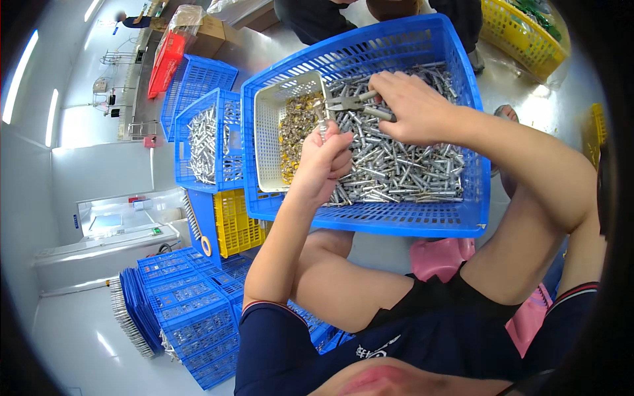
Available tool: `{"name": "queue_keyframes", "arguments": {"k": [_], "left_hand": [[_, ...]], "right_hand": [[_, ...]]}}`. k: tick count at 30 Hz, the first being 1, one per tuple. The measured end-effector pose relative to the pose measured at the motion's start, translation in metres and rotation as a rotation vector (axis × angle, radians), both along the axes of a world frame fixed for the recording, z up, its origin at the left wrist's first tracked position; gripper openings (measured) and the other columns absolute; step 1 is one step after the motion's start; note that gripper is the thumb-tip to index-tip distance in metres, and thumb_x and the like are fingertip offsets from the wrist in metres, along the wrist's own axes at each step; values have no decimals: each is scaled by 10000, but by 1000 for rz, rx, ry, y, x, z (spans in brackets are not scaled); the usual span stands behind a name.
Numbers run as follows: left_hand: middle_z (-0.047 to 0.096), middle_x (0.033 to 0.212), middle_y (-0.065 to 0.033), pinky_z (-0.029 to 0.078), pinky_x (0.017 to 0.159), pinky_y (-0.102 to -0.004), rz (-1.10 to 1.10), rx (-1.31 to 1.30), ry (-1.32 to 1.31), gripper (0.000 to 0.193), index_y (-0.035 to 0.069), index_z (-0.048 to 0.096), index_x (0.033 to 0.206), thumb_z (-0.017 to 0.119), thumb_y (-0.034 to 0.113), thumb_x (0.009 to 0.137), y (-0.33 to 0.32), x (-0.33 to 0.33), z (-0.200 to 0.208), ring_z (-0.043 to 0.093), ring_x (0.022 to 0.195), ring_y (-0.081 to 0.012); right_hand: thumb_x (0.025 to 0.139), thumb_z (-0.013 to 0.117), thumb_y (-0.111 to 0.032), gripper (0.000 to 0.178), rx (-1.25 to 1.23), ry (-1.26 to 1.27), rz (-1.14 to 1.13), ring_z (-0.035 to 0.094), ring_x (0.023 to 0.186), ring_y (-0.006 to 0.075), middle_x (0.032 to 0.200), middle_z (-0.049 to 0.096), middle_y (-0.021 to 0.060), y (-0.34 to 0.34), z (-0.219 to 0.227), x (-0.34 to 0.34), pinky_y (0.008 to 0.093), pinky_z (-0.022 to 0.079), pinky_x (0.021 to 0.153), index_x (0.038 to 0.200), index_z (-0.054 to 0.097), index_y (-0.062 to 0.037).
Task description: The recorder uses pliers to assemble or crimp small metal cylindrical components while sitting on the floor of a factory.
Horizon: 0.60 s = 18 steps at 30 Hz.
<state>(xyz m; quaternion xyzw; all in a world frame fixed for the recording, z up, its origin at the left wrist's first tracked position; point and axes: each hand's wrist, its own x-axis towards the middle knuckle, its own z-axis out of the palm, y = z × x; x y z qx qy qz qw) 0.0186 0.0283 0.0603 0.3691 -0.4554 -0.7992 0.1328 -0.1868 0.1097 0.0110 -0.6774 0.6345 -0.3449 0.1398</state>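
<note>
Left hand was curled tight, pinching a slim silvery metal piece that pointed to twelve o'clock. Right hand grasped grey-handled metal pliers, nose toward nine, close by the piece; contact unclear. Below: large blue perforated plastic basket, cream perforated plastic basket at its nine, loose silvery metal pins toward four.

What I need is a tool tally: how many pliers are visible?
1: the pliers in the right hand, over the blue basket. Others may be hidden among the parts.
</note>
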Motion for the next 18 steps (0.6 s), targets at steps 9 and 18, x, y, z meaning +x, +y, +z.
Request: {"name": "queue_keyframes", "arguments": {"k": [9, 18], "left_hand": [[301, 588, 102, 163, 402, -211, -45, 77, 9, 306, 209, 378, 785, 582, 27, 922, 12, -2, 1, 213, 428, -16], [285, 579, 114, 162, 406, -214, -23, 161, -33, 307, 219, 389, 773, 583, 48, 937, 12, -6, -3, 200, 437, -14]], "right_hand": [[800, 658, -275, 399, 67, 35, 1, 563, 1001, 356, 1036, 573, 168, 5, -4, 1, 494, 438, 828, 1061, 493, -21], [815, 651, -305, 476, 141, 87, -52, 553, 1043, 355, 1102, 565, 184, 12, -4, 8, 511, 428, 858, 1139, 492, 4]]}}
